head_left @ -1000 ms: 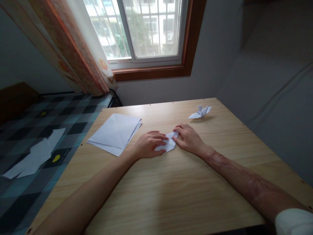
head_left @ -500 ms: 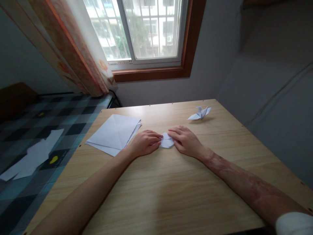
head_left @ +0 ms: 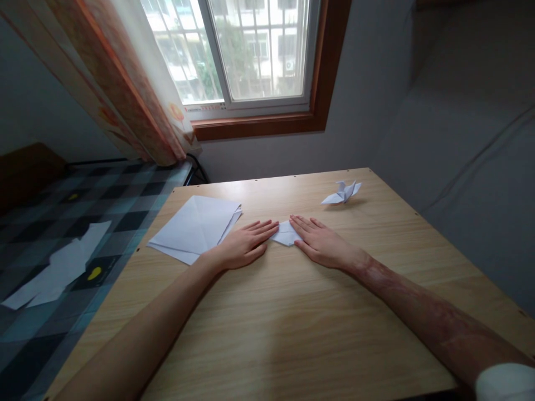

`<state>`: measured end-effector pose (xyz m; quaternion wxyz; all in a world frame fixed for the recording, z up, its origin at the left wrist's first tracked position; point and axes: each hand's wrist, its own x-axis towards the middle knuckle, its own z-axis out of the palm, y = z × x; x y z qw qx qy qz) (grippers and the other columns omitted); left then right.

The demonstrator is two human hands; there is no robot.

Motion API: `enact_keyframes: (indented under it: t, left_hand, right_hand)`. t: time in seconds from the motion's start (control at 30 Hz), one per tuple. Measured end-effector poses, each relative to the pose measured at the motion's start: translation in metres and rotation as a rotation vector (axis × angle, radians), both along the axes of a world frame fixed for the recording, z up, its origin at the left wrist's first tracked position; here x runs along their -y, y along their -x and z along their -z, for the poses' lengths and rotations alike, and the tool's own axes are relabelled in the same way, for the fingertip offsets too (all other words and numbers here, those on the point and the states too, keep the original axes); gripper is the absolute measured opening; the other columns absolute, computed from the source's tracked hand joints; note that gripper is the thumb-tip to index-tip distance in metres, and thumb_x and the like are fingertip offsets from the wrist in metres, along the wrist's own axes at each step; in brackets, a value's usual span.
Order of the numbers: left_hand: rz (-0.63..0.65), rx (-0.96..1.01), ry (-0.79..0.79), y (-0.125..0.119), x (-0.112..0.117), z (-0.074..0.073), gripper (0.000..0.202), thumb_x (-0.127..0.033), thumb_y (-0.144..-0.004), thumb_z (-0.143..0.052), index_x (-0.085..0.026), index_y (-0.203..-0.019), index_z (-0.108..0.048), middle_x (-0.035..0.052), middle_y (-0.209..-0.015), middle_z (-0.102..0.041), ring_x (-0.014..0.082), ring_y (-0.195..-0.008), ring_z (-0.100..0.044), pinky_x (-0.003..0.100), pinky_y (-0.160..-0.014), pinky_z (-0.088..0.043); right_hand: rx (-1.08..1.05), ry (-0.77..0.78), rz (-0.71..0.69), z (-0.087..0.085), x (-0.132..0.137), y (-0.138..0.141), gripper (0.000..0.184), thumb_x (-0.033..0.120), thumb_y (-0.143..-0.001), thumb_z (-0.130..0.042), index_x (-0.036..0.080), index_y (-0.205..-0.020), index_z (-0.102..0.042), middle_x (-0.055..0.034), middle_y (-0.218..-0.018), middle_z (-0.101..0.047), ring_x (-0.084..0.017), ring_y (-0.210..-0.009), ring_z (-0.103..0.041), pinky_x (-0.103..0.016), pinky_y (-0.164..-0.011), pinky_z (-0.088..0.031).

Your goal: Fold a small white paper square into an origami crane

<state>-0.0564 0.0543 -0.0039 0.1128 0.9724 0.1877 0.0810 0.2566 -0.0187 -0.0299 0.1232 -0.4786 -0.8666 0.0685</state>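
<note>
A small piece of folded white paper (head_left: 286, 234) lies on the wooden table between my hands. My left hand (head_left: 247, 244) rests flat with its fingers stretched out, the fingertips at the paper's left end. From the other side, my right hand (head_left: 320, 240) lies open, its extended fingers over the paper's right part, the thumb lower at its near edge. The ends of the paper are hidden under the fingers. Beyond my right hand stands a folded paper crane (head_left: 343, 192), untouched.
A stack of white paper sheets (head_left: 196, 225) lies on the table (head_left: 267, 323) left of my left hand. On the checkered bed (head_left: 25, 239) at the left are white paper strips (head_left: 62, 267). A window (head_left: 259, 50) and a curtain (head_left: 125, 83) are behind.
Both hands have gone from curled fingers at the folded paper to flat, stretched fingers. The paper lies a little farther from me and shows a more pointed near edge.
</note>
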Motion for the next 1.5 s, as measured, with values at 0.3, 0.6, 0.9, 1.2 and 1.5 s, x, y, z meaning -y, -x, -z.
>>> enact_keyframes:
  t: [0.3,0.6,0.9,1.2,1.5]
  left_hand:
    - [-0.113,-0.064,-0.04,-0.037,0.037,0.001,0.092,-0.067,-0.112,-0.045,-0.012,-0.18,-0.016,0.0199,-0.184,-0.02,0.0324,-0.174,-0.019,0.049,-0.143,-0.019]
    - [-0.188,-0.069,-0.009,-0.031,0.033,0.01,0.103,-0.079,-0.108,-0.045,-0.014,-0.181,-0.013,0.0198,-0.185,-0.018,0.0341,-0.173,-0.023,0.045,-0.14,-0.024]
    - [-0.26,-0.079,-0.088,-0.001,0.034,0.014,0.099,-0.078,-0.108,-0.045,-0.017,-0.181,-0.017,0.0164,-0.185,-0.02,0.0344,-0.171,-0.029,0.044,-0.139,-0.025]
    - [-0.331,-0.112,-0.119,0.019,0.038,0.013,0.092,-0.075,-0.111,-0.039,-0.015,-0.179,-0.024,0.0167,-0.183,-0.025,0.0336,-0.17,-0.031,0.045,-0.139,-0.027]
    - [-0.515,0.073,-0.325,0.015,0.051,0.012,0.096,-0.077,-0.104,-0.052,-0.012,-0.174,-0.037,0.0233,-0.174,-0.045,0.0427,-0.161,-0.047,0.056,-0.134,-0.037]
  right_hand:
    - [-0.009,-0.009,-0.012,0.0,0.0,-0.001,0.068,0.043,-0.117,-0.036,0.015,-0.178,-0.028,-0.0153,-0.184,-0.027,-0.028,-0.172,-0.028,-0.055,-0.141,-0.025]
    - [-0.018,-0.005,0.009,0.003,0.0,0.0,0.07,0.045,-0.116,-0.037,0.015,-0.179,-0.028,-0.0159,-0.183,-0.029,-0.029,-0.172,-0.029,-0.055,-0.14,-0.026]
    - [-0.012,-0.011,0.026,0.003,0.005,-0.017,0.073,0.052,-0.116,-0.039,0.02,-0.18,-0.026,-0.0132,-0.183,-0.03,-0.03,-0.171,-0.031,-0.055,-0.14,-0.028]
    - [0.018,0.007,0.047,0.008,0.011,-0.04,0.073,0.054,-0.116,-0.038,0.021,-0.18,-0.024,-0.012,-0.184,-0.028,-0.031,-0.171,-0.03,-0.057,-0.139,-0.029]
    - [0.015,-0.027,0.057,0.008,0.015,-0.043,0.072,0.053,-0.117,-0.036,0.021,-0.18,-0.023,-0.0128,-0.183,-0.031,-0.03,-0.171,-0.032,-0.057,-0.139,-0.031]
